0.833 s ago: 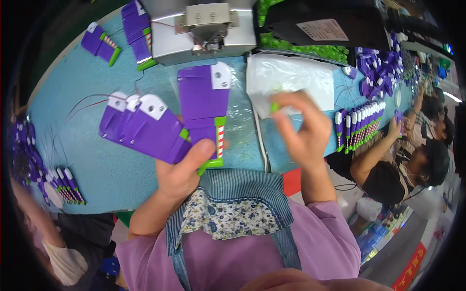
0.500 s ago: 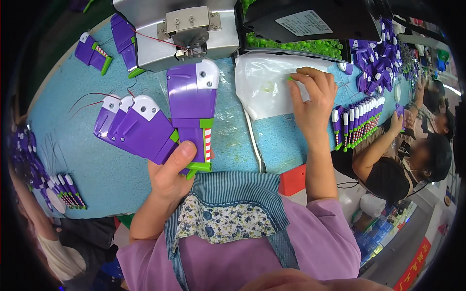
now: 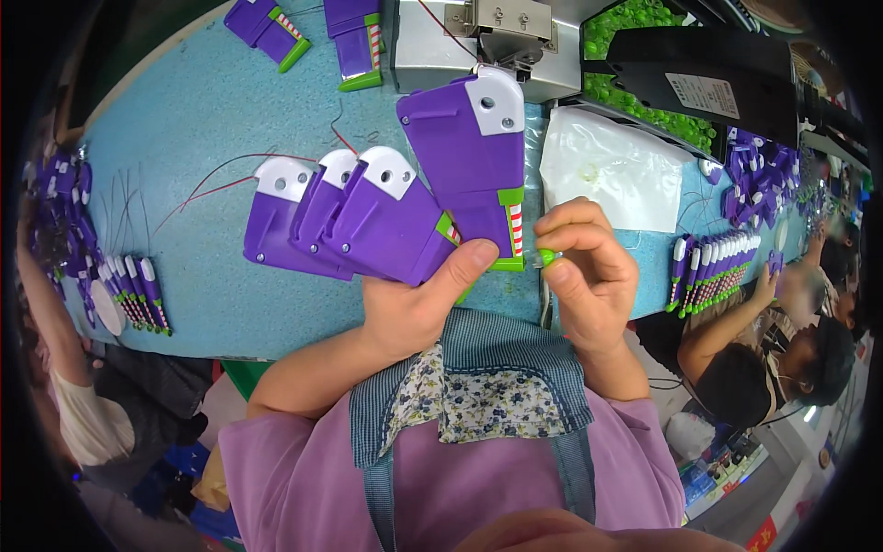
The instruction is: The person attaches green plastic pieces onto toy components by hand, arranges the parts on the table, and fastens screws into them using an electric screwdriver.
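Observation:
My left hand (image 3: 418, 304) is closed around several fanned-out purple plastic wing pieces (image 3: 386, 221), each with a white corner, a hole, and a green end with red-and-white stripes. Thin red and dark wires trail from the wings on the left. The uppermost wing (image 3: 474, 152) stands apart from the others, its green end beside my right hand. Between the thumb and fingers of my right hand (image 3: 593, 276) is a small bright green plastic part (image 3: 547, 258), close to the striped edge of that wing. Its far side is hidden by my fingers.
A metal machine (image 3: 501, 46) stands at the back, beside a bin of green parts (image 3: 630, 28). A white plastic sheet (image 3: 607, 175) lies in front. Finished-looking wing rows (image 3: 713, 276) and purple piles (image 3: 763, 179) are on the right. Other people work at both sides.
My right hand has come from the white sheet towards the wings, carrying the small green part. The view has shifted, so the machine and bin appear farther right.

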{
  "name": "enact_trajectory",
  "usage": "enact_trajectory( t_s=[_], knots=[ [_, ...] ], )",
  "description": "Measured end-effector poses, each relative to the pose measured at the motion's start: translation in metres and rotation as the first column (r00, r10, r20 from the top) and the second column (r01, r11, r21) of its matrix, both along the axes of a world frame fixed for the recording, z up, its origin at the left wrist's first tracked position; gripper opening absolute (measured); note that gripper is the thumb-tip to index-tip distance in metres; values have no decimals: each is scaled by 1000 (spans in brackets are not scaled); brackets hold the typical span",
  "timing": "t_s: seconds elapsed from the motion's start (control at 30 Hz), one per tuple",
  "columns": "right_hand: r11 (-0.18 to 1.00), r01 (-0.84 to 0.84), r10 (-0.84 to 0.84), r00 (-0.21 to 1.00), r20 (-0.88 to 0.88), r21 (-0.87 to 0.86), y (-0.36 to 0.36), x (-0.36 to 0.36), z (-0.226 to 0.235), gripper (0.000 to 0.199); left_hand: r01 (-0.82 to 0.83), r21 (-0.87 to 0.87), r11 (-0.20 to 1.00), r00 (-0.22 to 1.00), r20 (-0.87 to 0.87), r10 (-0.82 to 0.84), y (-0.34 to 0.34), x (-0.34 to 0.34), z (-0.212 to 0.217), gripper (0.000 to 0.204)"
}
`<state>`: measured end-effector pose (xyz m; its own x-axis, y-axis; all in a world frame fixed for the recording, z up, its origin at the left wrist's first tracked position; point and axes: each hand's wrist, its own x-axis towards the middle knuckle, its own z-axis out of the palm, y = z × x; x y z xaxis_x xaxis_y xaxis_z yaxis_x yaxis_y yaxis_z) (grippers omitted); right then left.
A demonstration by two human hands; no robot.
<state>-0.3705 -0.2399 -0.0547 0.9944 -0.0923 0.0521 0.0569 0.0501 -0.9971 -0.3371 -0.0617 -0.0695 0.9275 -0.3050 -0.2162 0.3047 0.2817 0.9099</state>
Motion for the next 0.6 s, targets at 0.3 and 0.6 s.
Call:
enact_trajectory(
  t_s=[0.3, 0.6],
  knots=[
    [993, -11, 18, 998, 54, -116, 10, -4, -11, 18, -117, 78, 990, 987, 122, 107, -8, -2, 0, 14],
    [887, -227, 300, 945, 128, -403, -6, 19, 8, 17, 170, -216, 962, 943, -247, -222, 3, 15, 5, 37]
  ],
)
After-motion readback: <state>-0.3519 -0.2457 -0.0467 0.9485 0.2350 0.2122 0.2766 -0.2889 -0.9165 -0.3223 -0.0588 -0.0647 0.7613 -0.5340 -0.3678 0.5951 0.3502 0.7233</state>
